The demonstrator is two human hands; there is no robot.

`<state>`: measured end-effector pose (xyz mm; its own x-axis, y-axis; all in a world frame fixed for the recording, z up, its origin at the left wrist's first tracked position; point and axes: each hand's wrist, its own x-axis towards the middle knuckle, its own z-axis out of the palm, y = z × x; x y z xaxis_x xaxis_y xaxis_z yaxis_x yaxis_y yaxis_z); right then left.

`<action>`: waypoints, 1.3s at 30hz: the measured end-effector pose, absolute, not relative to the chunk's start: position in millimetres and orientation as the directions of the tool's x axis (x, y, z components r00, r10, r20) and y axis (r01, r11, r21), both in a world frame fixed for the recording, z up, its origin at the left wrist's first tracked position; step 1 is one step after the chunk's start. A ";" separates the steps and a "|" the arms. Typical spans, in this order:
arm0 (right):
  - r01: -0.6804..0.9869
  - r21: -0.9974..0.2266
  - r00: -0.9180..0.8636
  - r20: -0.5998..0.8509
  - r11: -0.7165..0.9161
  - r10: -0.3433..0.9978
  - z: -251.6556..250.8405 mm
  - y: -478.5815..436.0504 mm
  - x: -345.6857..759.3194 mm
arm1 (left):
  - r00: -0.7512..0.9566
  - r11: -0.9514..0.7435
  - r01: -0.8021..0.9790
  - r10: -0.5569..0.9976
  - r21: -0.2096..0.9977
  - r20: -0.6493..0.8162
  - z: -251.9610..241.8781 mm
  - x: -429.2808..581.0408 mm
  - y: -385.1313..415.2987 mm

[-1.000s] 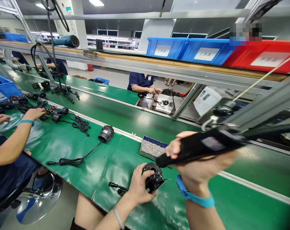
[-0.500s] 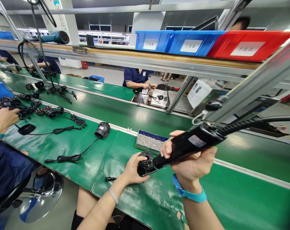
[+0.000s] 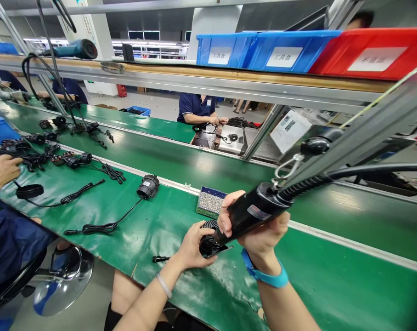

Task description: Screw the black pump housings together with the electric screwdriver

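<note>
My right hand (image 3: 260, 230) is wrapped round a black corded electric screwdriver (image 3: 251, 211), tilted with its nose down to the left. Fingers of my left hand (image 3: 194, 246) grip a round black plastic housing (image 3: 208, 246) on the green bench mat. The screwdriver's nose meets the housing's near side; its bit is hidden from me. Just behind stands a blue tray of small metal screws (image 3: 210, 201), partly covered by my right hand. A black cable end (image 3: 160, 259) pokes out left of my left wrist.
A finished-looking black round unit (image 3: 148, 186) with a coiled cable lies left of the tray. Farther left, a co-worker's hand (image 3: 3, 172) touches a heap of black cabled parts (image 3: 32, 151). Overhead, a shelf carries blue bins (image 3: 225, 50) and a red bin (image 3: 377, 53).
My right hand and the screwdriver have moved left and slightly down over the housing. The co-worker's hand on the left has shifted a little left, and a black ring there has moved.
</note>
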<state>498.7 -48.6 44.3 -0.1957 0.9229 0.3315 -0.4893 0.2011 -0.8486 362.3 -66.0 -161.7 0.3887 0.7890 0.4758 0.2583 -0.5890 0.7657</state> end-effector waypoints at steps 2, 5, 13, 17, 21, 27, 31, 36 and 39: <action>-0.495 -0.852 -0.246 0.328 0.173 0.912 44.4 -46.9 500.4 | 0.393 -0.588 0.256 0.788 0.767 0.473 -161.3 362.0 -65.8; -0.493 -0.854 -0.269 0.333 0.168 0.904 42.4 -47.9 501.0 | 0.390 -0.600 0.249 0.780 0.760 0.489 -162.0 362.1 -65.8; -0.457 -0.853 -0.135 0.348 0.253 0.928 50.6 -47.0 501.8 | 0.380 -0.543 0.270 0.819 0.795 0.431 -153.8 360.8 -62.4; -0.372 -0.831 0.098 0.409 0.415 0.907 73.5 -43.1 527.1 | 0.383 -0.422 0.286 0.874 0.860 0.301 -126.8 360.8 -45.6; -0.276 -0.822 0.252 0.438 0.498 0.863 82.9 -46.5 552.0 | 0.401 -0.268 0.335 0.908 0.903 0.121 -102.9 363.0 -19.9; -0.262 -0.858 0.278 0.371 0.442 0.886 68.6 -52.8 564.9 | 0.365 -0.122 0.395 0.931 0.910 -0.034 -96.9 362.3 3.7; -0.274 -0.862 0.286 0.352 0.428 0.891 62.1 -52.6 567.4 | 0.349 -0.103 0.399 0.936 0.911 -0.047 -101.9 360.5 7.7; -0.278 -0.868 0.297 0.329 0.411 0.896 60.4 -51.7 567.1 | 0.365 -0.098 0.351 0.930 0.931 -0.039 -108.5 359.8 10.9; -0.272 -0.866 0.290 0.342 0.419 0.894 59.6 -51.6 567.1 | 0.409 -0.106 0.301 0.912 0.948 -0.028 -110.2 356.2 10.0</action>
